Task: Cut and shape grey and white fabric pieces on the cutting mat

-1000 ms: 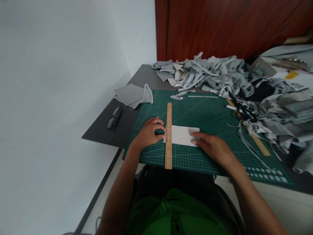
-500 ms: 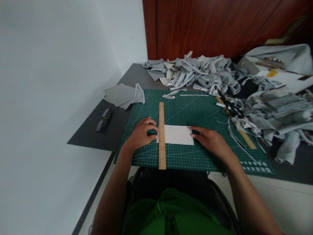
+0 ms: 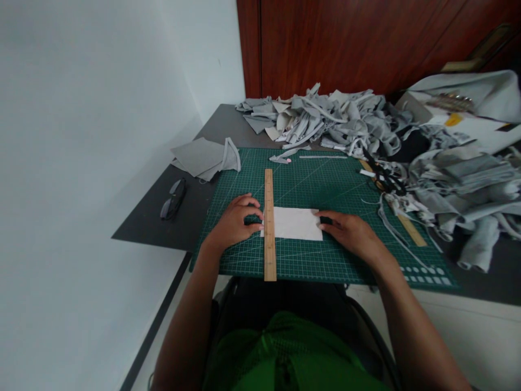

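A white rectangular piece of cloth (image 3: 297, 224) lies flat on the green cutting mat (image 3: 244, 260). Across its left end runs a wooden ruler (image 3: 269, 250), pointing away from me. My left hand (image 3: 240, 218) has curved fingers, with thumb and forefinger tips holding the cloth's left end close against the ruler's edge. At the other end, my right hand (image 3: 350, 231) grips the cloth's right edge between thumb and forefinger. Whether the fingertips reach under the cloth is too small to tell.
Glasses (image 3: 173, 199) and grey cloth pieces (image 3: 199, 157) lie at left. Grey scraps (image 3: 325, 117) are heaped at the back, more cloth (image 3: 468, 184) at right. Black-handled scissors (image 3: 386, 179) lie near a second wooden ruler (image 3: 411, 231). A white box (image 3: 443, 122) stands back right.
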The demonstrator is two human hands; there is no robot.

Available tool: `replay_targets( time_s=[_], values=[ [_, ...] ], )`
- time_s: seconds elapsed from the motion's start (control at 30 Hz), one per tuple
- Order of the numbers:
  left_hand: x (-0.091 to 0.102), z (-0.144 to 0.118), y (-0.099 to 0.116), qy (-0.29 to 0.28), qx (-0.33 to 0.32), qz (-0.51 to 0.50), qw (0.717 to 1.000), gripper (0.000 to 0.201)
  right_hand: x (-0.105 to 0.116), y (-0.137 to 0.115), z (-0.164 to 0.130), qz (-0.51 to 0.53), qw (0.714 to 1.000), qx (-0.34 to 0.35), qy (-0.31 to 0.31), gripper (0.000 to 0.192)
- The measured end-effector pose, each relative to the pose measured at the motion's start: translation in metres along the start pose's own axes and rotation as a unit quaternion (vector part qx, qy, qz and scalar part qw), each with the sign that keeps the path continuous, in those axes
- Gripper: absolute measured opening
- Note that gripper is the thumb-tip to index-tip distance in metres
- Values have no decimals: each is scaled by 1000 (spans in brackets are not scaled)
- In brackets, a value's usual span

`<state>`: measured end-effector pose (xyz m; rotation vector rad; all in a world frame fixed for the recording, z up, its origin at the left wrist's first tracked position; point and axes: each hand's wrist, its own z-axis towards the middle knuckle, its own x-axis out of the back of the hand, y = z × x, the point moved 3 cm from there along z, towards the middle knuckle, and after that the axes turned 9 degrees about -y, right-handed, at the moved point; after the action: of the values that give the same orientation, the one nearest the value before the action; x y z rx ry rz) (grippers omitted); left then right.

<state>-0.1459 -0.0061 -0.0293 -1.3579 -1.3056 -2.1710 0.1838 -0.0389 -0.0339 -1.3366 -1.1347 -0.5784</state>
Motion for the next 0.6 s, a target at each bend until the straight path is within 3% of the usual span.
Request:
replay_targets(
  time_s=[0.6],
  values=[
    [-2,-1,-1,3,-14,-11,1000,20,-3,0,-1,-39,999,9,20,40]
  ],
)
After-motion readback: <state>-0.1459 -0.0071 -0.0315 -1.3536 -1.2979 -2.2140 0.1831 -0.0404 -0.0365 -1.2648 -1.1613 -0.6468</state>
